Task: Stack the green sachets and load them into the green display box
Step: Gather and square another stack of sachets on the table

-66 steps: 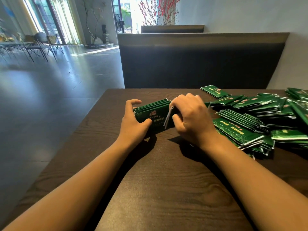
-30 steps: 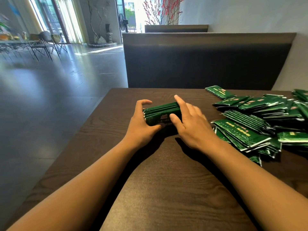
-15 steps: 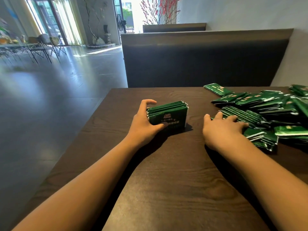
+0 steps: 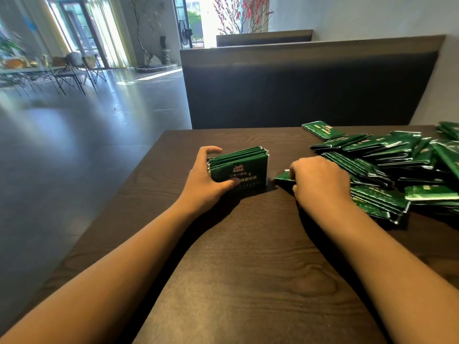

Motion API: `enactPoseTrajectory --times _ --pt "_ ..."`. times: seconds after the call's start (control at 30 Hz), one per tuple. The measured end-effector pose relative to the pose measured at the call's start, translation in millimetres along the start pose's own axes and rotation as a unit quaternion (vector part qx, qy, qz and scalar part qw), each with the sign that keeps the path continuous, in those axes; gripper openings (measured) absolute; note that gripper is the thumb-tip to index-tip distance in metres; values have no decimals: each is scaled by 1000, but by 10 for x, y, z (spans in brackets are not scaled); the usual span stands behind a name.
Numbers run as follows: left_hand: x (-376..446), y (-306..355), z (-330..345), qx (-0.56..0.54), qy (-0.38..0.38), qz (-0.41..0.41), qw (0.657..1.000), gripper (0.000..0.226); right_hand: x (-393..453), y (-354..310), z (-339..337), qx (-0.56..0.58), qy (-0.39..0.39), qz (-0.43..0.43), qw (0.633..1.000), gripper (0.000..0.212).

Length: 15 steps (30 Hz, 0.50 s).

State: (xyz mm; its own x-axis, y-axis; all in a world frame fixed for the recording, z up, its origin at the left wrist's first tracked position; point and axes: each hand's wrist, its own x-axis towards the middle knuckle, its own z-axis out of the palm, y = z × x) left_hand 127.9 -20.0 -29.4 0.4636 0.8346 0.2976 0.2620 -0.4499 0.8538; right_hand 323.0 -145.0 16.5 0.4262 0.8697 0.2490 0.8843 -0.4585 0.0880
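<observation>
Reaching forward over the dark wooden table (image 4: 243,281) with both forearms, the person curls the left hand (image 4: 206,180) round the near end of an upright stack of green sachets (image 4: 244,167), thumb on its front face. The right hand (image 4: 320,182), fingers curled, pinches a single sachet (image 4: 282,177) just beside the stack, at the edge of the loose pile of sachets (image 4: 387,167); a dark booth back (image 4: 310,83) stands beyond, with grey floor on the left
</observation>
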Motion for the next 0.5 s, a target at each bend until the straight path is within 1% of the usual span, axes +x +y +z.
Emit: enactPoseTrajectory --times 0.1,0.23,0.37,0.43,0.5 --pt "-7 16 0 -1 -4 -8 1000 72 -1 21 25 31 10 -11 999 20" --pt "-5 10 -2 -7 -9 -18 1000 73 -15 43 30 80 -15 -6 997 25" --pt "-5 17 9 -5 -7 -19 1000 72 -4 61 79 95 -27 -19 995 24" --pt "-7 16 11 -2 -4 -18 1000 72 -9 67 80 99 -6 -22 995 24" --pt "-6 10 12 -2 2 -16 1000 72 -13 82 64 105 56 -23 993 24"
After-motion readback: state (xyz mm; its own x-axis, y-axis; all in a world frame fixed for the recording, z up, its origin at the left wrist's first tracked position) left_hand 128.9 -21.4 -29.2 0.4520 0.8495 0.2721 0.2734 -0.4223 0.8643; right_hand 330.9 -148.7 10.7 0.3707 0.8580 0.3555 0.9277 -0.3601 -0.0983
